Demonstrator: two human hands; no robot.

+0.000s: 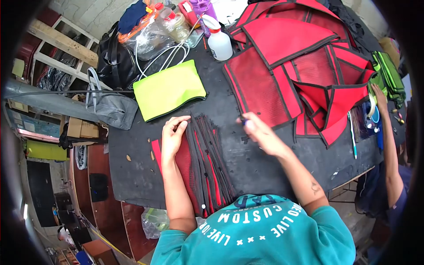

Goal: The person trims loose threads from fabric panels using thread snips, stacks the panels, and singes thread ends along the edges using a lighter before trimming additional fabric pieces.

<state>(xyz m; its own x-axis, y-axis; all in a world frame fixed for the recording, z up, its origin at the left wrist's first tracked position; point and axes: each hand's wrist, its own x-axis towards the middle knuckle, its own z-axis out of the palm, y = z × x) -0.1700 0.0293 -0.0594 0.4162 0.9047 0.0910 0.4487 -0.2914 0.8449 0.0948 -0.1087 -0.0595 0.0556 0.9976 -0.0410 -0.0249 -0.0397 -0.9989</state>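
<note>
Panels (206, 164) lie bunched, seemingly steadied by our curled left hand (174, 133), grip unclear; our right hand (261, 134) pinches a small blurred object (244, 121).

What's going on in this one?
The person's left hand is at the far end of a stack of black-edged red pieces on a dark table. The right hand, apart from it, holds a small dark item, too blurred to name. Another person's hand is by a green bag.
</note>
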